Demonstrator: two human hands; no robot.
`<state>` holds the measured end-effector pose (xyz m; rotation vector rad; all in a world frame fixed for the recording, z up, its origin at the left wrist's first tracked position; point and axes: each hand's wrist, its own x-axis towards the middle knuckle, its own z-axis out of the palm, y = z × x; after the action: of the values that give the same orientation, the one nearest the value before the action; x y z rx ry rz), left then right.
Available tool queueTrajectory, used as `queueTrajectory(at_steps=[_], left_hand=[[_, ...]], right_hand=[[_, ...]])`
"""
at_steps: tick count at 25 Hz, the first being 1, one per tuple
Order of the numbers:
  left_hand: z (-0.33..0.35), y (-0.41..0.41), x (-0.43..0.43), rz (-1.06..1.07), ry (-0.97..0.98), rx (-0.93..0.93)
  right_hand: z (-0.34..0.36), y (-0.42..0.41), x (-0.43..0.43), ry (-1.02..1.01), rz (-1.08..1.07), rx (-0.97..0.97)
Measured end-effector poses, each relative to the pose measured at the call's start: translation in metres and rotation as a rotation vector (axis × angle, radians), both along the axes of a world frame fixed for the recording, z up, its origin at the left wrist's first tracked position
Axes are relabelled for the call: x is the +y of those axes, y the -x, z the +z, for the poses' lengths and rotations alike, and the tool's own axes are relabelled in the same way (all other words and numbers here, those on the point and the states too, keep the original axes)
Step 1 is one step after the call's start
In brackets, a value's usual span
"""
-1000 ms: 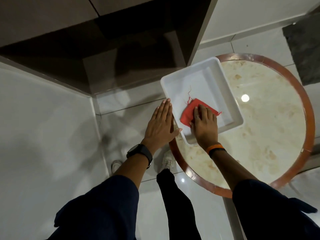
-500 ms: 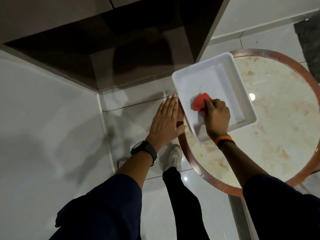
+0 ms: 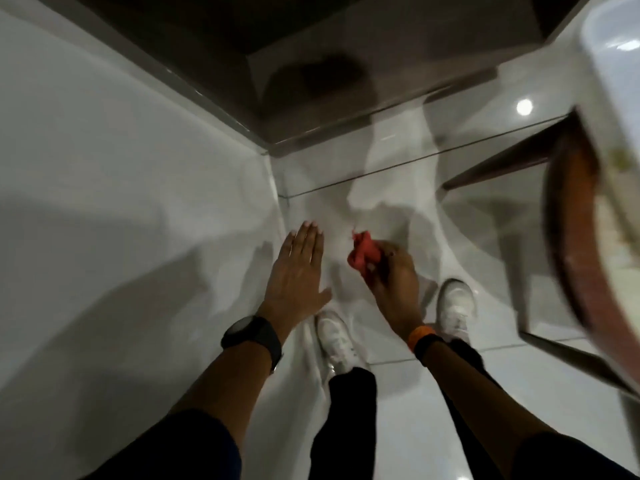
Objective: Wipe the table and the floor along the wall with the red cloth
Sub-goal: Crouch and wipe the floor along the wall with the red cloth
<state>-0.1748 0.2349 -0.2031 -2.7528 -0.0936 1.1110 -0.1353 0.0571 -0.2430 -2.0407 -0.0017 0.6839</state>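
While bunched, red cloth protruding past right hand fingertips, above floor.

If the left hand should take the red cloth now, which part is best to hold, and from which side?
Probably the free bunched end of the crumpled red cloth, which sticks out up and to the left of the right hand that grips it. The flat, open left hand is beside it, so come from the left and pinch that exposed wad; the rest is hidden in the right hand's fingers.
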Motion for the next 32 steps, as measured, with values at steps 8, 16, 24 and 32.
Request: queueTrajectory(at_steps=[8, 16, 24, 32], left_hand=[[-0.146, -0.002, 0.101, -0.298, -0.477, 0.428], [-0.188, -0.036, 0.135, -0.326, -0.578, 0.558], [-0.183, -0.049, 0.135, -0.309, -0.574, 0.578], [-0.180, -0.051, 0.135, -0.298, -0.574, 0.596]], right_hand=[[-0.220, 0.054, 0.144, -0.128, -0.078, 0.464], [-0.265, 0.026, 0.244, -0.255, 0.088, 0.597], [-0.273, 0.038, 0.242, -0.171, 0.015, 0.583], [-0.304, -0.027, 0.288, -0.259, 0.253, 0.416]])
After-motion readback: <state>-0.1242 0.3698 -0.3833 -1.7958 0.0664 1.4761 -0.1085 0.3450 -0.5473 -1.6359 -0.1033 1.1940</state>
